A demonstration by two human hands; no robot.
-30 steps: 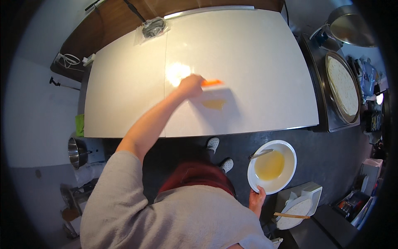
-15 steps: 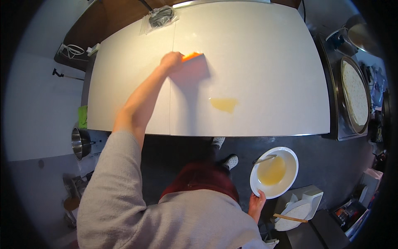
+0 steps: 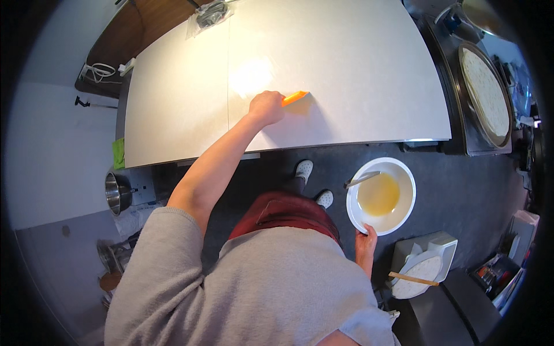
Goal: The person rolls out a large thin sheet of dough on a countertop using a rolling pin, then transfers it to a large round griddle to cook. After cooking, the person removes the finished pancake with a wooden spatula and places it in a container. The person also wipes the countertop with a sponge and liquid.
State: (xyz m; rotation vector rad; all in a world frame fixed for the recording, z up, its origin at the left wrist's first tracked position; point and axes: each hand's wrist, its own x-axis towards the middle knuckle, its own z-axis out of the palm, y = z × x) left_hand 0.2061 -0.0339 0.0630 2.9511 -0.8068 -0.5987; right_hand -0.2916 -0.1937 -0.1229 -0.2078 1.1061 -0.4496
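My left hand (image 3: 266,108) is closed round an orange scraper (image 3: 296,98), held low over the white tabletop (image 3: 369,69) toward its near side. A faint yellowish tint shows below the scraper; whether its blade touches the surface is hard to tell. Out to the right, past the table's near edge, my right hand (image 3: 365,242) grips the rim of a white bowl (image 3: 409,179). Yellow liquid (image 3: 379,197) covers the bowl's bottom. A utensil with a grey handle (image 3: 363,179) leans inside against the left rim; its lower end is hidden in the liquid.
A plastic-wrapped dark bundle (image 3: 209,16) lies on the table's far edge. At right, a round pan holds pale flat sheets (image 3: 485,92). Below the bowl stands a pale bin (image 3: 444,256) with a wooden stick (image 3: 414,279) across it. A green cloth (image 3: 118,153) hangs at the left corner.
My left hand has drawn the scraper nearer and to the right. The yellow puddle on the table no longer shows as before. The view has shifted, and the bowl appears higher in it.
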